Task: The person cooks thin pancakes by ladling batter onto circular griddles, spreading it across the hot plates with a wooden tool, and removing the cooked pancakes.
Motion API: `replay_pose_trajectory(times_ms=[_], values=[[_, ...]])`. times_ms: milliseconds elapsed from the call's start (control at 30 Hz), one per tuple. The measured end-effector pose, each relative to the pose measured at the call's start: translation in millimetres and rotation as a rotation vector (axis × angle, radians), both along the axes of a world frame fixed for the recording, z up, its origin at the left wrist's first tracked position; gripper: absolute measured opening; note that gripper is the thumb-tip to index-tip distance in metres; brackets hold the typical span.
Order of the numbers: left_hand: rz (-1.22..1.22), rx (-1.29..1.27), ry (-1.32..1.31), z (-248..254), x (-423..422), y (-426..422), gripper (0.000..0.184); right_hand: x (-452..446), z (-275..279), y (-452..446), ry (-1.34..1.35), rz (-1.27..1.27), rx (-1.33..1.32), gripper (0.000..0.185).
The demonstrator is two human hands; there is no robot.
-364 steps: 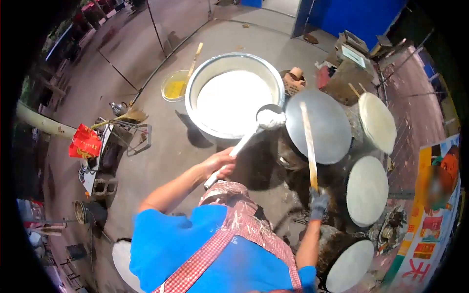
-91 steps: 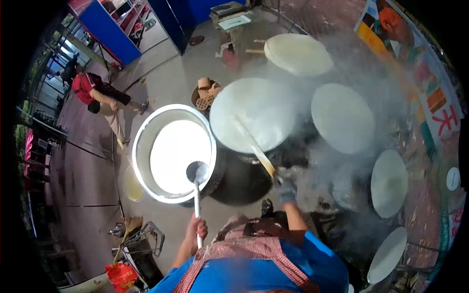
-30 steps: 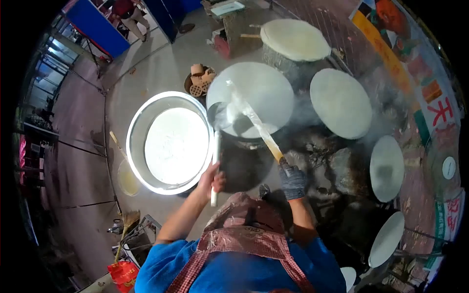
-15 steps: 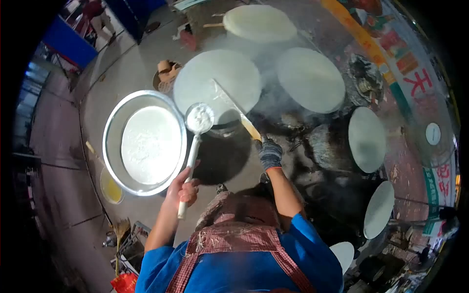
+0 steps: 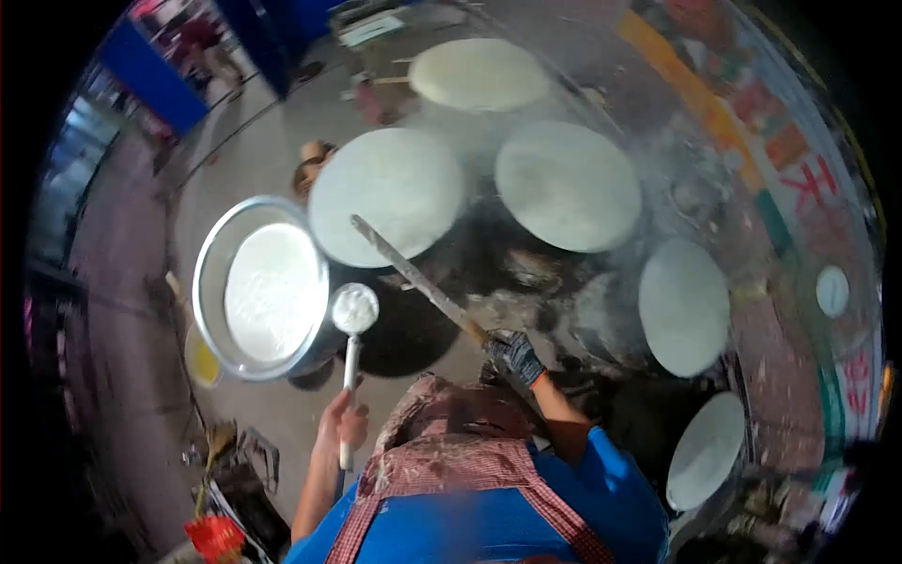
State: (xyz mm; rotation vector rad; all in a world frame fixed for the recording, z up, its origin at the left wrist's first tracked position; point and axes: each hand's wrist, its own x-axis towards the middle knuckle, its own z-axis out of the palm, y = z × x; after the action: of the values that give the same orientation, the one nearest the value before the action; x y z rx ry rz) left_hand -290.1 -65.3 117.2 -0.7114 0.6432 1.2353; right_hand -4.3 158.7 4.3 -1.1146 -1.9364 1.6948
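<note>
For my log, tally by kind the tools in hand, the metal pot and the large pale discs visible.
Ladle, in the left hand: 1
Wooden stick, in the right hand: 1
Metal pot: 1
Large pale discs: 5
Total: 8

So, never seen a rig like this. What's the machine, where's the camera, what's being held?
No machine: a person works with two hands. The one camera sits on their head, looking forward and down, so you see their own arms. The left hand grips a ladle loaded with white mixture, held outside the rim of the metal pot. The gloved right hand holds a long stick, its tip overlapping the front disc; contact is unclear. More pale discs curve around rightward.
</note>
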Motion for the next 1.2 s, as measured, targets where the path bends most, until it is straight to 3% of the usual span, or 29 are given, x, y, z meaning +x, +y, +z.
replay_pose_trajectory(times_ms=[33, 100, 133, 167, 200, 267, 333, 400, 467, 600, 633, 667, 767, 833, 933, 967, 1067, 1200], values=[[-0.049, 0.032, 0.021, -5.8, 2.7, 2.7, 0.024, 14.6, -37.0, -6.4, 0.246, -0.172, -0.443, 0.022], [-0.207, 0.040, 0.155, -26.6, -6.0, 6.0, 0.036, 33.2, -37.6, -2.1, -0.106, -0.068, 0.289, 0.024], [-0.311, 0.033, 0.154, -41.6, -16.6, 11.7, 0.043, 36.5, -24.2, -3.5, -0.097, -0.159, 0.029, 0.025], [-0.318, 0.035, -0.084, -43.1, -27.1, 29.9, 0.042, 30.6, 17.1, -2.2, -0.087, -0.284, -0.218, 0.027], [-0.323, 0.034, -0.317, -52.0, -19.4, 26.8, 0.043, 52.3, -8.1, -32.5, -0.145, -0.424, -0.103, 0.028], [-0.451, 0.050, -0.459, -61.7, -25.5, 48.9, 0.043, 90.6, -63.8, -48.2, -0.291, -0.672, 0.133, 0.032], [-0.537, 0.043, -0.570, -73.5, -16.9, 58.2, 0.043, 142.0, -95.8, -54.2, -0.628, -0.866, 0.554, 0.035], [-0.548, 0.073, -0.575, -54.6, 17.5, 56.9, 0.041, 185.8, -56.0, -63.3, -0.722, -1.155, 0.375, 0.041], [-0.516, 0.012, -0.519, -52.7, 28.6, 61.4, 0.041, 210.5, -14.3, -57.5, -0.860, -1.115, 0.222, 0.043], [-0.508, 0.084, -0.513, -54.5, 53.1, 74.1, 0.029, 241.2, -0.8, -44.0, -1.009, -0.995, 0.367, 0.041], [-0.525, 0.105, -0.479, -53.0, 61.9, 76.4, 0.043, 248.0, 0.6, -46.5, -1.026, -0.962, 0.437, 0.040], [-0.461, 0.104, -0.421, -40.9, 79.4, 83.0, 0.037, 258.7, 4.7, -46.5, -1.041, -0.919, 0.501, 0.040], [-0.351, 0.176, -0.497, -46.3, 102.6, 84.5, 0.035, 264.5, 62.7, -58.1, -0.979, -0.840, 0.463, 0.040], [-0.293, 0.169, -0.483, -37.0, 120.4, 90.4, 0.036, 285.6, 57.5, -62.8, -0.973, -0.801, 0.566, 0.040], [-0.262, 0.186, -0.484, -40.3, 130.4, 86.0, 0.036, 304.5, 86.9, -50.1, -0.990, -0.709, 0.405, 0.045], [-0.245, 0.192, -0.476, -36.4, 134.9, 86.5, 0.036, 311.2, 82.0, -43.5, -1.135, -0.641, 0.337, 0.044], [-0.227, 0.206, -0.460, -31.7, 144.0, 91.0, 0.036, 316.0, 77.0, -36.1, -0.959, -0.587, 0.497, 0.042], [-0.241, 0.156, -0.475, -30.6, 146.5, 97.8, 0.035, 316.5, 97.9, -35.6, -0.980, -0.523, 0.312, 0.037]])
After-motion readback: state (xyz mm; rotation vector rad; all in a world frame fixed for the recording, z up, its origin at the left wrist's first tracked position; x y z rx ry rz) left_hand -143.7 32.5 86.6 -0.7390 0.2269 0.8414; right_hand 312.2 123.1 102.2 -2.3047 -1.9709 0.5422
